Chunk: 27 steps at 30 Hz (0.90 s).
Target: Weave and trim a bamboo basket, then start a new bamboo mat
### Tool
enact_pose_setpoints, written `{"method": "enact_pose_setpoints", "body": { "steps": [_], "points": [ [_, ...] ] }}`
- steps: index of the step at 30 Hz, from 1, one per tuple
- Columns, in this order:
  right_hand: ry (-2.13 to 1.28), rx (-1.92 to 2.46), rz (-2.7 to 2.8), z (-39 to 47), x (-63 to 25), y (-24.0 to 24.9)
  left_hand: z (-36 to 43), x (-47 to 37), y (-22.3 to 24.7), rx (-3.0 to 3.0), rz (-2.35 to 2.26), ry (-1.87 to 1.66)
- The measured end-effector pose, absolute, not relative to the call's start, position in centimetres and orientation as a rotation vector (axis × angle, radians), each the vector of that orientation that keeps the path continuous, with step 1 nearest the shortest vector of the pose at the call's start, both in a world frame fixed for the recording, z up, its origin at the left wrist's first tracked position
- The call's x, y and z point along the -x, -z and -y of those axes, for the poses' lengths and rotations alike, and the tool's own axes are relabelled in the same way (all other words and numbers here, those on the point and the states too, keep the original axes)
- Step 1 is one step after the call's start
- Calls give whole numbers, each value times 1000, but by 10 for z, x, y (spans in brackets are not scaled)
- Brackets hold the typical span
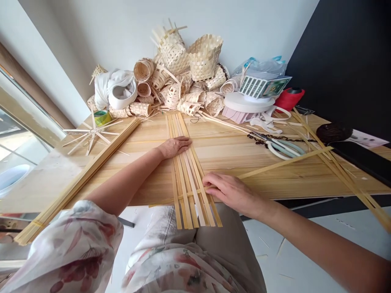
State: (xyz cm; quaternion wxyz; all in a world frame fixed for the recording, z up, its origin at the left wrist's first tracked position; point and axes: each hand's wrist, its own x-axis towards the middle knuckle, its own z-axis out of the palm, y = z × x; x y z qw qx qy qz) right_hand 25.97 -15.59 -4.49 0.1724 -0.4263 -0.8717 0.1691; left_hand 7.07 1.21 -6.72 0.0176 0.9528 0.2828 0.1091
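Nearest, a person's lap in floral cloth sits below the edge of a pale wooden table [244, 162]. A row of flat bamboo strips [187, 171] lies side by side, running from the near edge, where their ends overhang the lap, away toward the far side. The right hand [227, 189] rests near the table's edge, palm down, its fingers loosely curled against the right side of the strips where a single long strip [284, 162] crosses them and stretches off to the right. Farther along, the left hand [175, 146] lies flat and open on top of the strips, pressing them to the table.

To the left, a long bundle of strips [85, 175] lies on a slant. To the right, scissors [281, 147] lie beside more loose strips. At the far side, against the wall, sits a heap of woven baskets [183, 73], with a red spool of thread [288, 97] to its right.
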Motion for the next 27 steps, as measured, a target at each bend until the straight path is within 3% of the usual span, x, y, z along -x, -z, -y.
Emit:
{"method": "enact_pose_setpoints", "body": {
  "steps": [8,20,27],
  "points": [
    [-355,1231,2452,158,-253,47,-13,-68,68,-2969,-895,-356],
    [-357,1221,2477,157,-353,55,-16,-67,69,-3009,-870,-304],
    [-377,1177,2327,151,-318,60,-15,-67,68,-2971,-894,-268]
  ]
}}
